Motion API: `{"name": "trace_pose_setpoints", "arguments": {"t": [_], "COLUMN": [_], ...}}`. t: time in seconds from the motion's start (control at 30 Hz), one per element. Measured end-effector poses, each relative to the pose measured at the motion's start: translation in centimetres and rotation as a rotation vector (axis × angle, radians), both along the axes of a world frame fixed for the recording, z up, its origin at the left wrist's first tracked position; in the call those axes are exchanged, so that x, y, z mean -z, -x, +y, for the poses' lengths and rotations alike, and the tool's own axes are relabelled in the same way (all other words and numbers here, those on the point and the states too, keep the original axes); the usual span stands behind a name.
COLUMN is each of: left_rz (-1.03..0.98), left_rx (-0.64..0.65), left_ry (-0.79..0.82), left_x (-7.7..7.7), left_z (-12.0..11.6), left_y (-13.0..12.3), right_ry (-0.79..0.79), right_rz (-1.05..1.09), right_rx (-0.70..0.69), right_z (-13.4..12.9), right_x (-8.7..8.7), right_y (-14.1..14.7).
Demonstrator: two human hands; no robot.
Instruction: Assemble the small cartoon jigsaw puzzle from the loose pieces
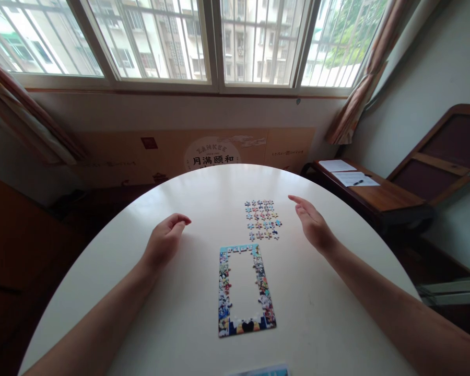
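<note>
A rectangular puzzle border (224,292) lies on the white round table (180,324), its middle showing the bare tabletop. Just beyond it, several loose puzzle pieces (260,214) are laid out in rows. My left hand (167,237) rests on its side at the left of the pieces, fingers curled together; whether anything is inside them is hidden. To the right of the pieces is my right hand (313,225), its fingers stretched out and nothing in it.
Part of a blue printed item (264,371) shows at the table's near edge. At the right stands a wooden chair (376,196) with papers (354,177) and a pen on it. A printed cardboard panel (168,151) is under the window.
</note>
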State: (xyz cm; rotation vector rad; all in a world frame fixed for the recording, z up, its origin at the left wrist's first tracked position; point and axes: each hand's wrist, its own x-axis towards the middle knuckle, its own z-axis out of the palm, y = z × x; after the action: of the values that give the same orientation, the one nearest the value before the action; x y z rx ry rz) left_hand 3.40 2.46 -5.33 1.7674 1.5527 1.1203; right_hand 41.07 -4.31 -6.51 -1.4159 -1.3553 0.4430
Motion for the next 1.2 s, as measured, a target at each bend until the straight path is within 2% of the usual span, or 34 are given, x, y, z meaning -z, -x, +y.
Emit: {"name": "trace_pose_setpoints", "arguments": {"t": [0.33,0.6,0.87,1.2], "left_rz": [-0.003,-0.005,0.01,-0.005], "left_rx": [0.0,0.001,-0.003,-0.014], "left_ry": [0.0,0.004,0.002,0.027], "left_x": [-0.1,-0.2,0.0,-0.4], "left_z": [-0.1,-0.2,-0.1,-1.1], "left_y": [-0.1,-0.3,-0.2,-1.3], "right_ry": [0.103,0.165,0.172,0.339], "right_rz": [-0.17,-0.494,-0.736,-0.758], "right_rx": [-0.05,-0.12,-0.097,-0.153], "right_z": [0.6,0.5,-0.5,-1.4], "right_x": [1.8,2.1,0.6,-1.2], "right_y": [-1.0,-1.3,-2.3,-3.8]}}
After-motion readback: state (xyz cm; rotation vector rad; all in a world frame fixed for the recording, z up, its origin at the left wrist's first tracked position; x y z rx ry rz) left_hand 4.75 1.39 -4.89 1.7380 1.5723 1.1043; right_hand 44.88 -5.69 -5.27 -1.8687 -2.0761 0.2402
